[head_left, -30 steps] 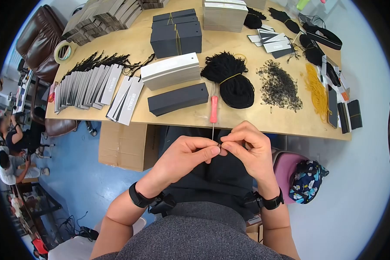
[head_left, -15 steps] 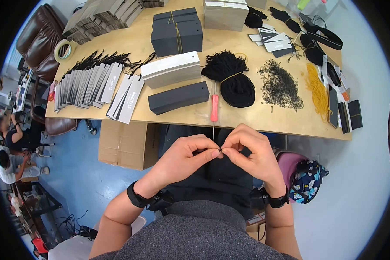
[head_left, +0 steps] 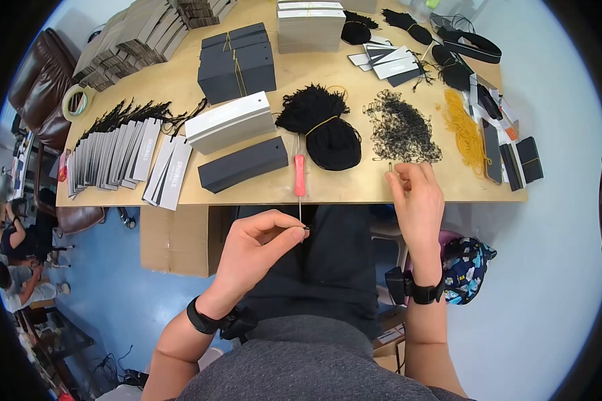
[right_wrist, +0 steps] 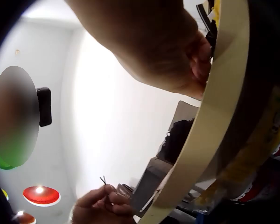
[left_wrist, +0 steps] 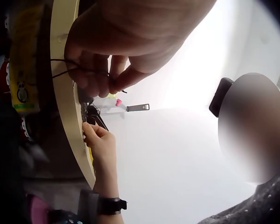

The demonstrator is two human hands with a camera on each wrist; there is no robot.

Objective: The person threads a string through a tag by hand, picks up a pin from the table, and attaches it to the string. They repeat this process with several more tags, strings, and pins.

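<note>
My left hand [head_left: 261,244] pinches a thin black cord [left_wrist: 94,71] between thumb and forefinger, above the lap and in front of the table edge. In the left wrist view the cord runs across the fingers, and its short ends [right_wrist: 103,180] stick up from the fingertips in the right wrist view. My right hand [head_left: 418,200] reaches over the table's front edge, thumb and forefinger slightly apart beside a single small dark pin [head_left: 390,166]. That pin lies just in front of a pile of black safety pins [head_left: 405,127].
A red-handled awl [head_left: 299,177] points over the table edge. Behind it lie a bundle of black cords [head_left: 331,140], a dark card stack [head_left: 243,164] and a white card stack [head_left: 231,123]. Corded tags [head_left: 114,154] fan out left; yellow cord [head_left: 465,130] lies right.
The hands have parted. My right hand has gone from the cord, forward and right to the pins, while the left keeps its pinch on the cord. The head view has shifted.
</note>
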